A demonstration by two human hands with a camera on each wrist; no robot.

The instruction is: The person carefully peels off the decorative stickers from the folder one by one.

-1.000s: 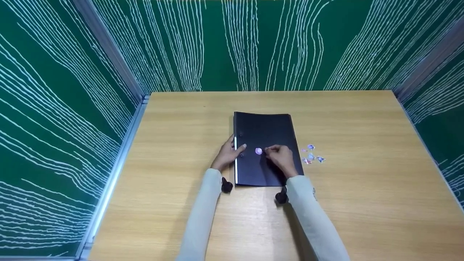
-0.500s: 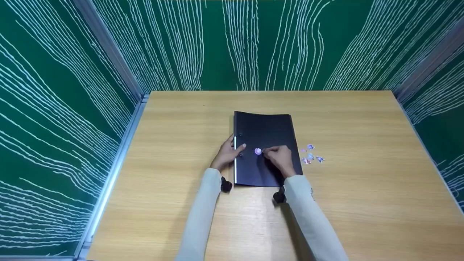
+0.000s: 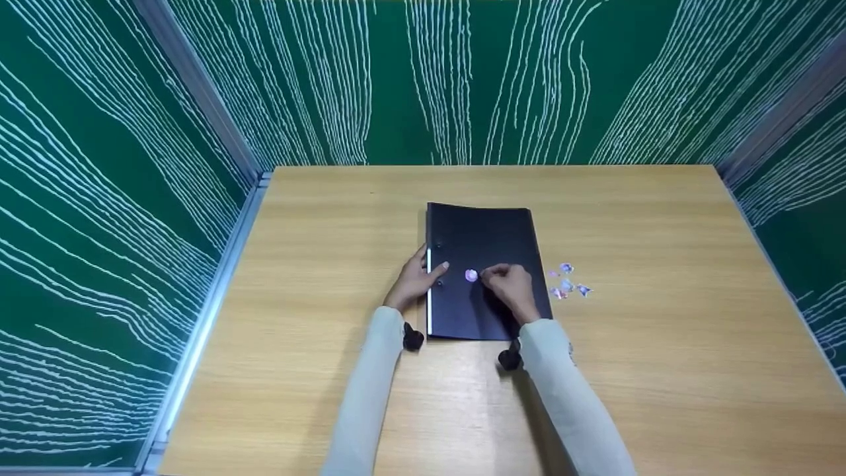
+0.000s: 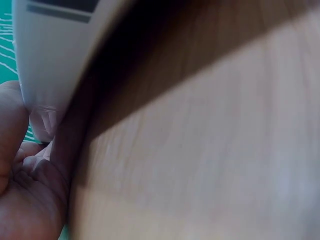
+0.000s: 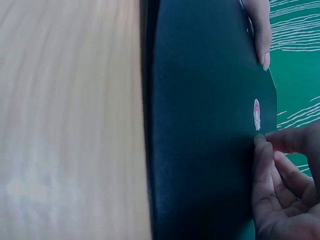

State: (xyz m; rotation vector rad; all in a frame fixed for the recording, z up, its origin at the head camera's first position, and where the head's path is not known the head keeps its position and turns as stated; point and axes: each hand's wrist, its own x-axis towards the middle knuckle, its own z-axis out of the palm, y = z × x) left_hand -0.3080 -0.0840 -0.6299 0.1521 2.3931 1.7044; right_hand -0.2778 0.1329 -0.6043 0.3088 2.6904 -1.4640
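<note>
A black folder [image 3: 489, 235] lies on the table, a white strip running along its left edge. My left hand [image 3: 413, 281] grips that edge, thumb on the cover and fingers under it. In the left wrist view, the hand [image 4: 37, 192] is around the folder's pale underside [image 4: 60, 60]. One small pink-and-white sticker [image 3: 470, 275] lies on the cover. Beside it, my right hand [image 3: 510, 287] has its fingers curled, with thumb and index fingertips together. The right wrist view puts those fingertips [image 5: 260, 142] right at the lower end of the sticker [image 5: 257, 115]; nothing shows between them.
Several small colourful cut-out stickers [image 3: 566, 285] lie on the wooden table [image 3: 661, 370], close to the folder's right edge. Green walls [image 3: 423, 79] with white wavy lines stand behind and at both sides. A black wrist camera [image 3: 414, 338] sits below the left hand.
My right hand shifts slightly left and back at the sticker's right side. The left hand keeps its hold on the folder, and the loose stickers stay where they were.
</note>
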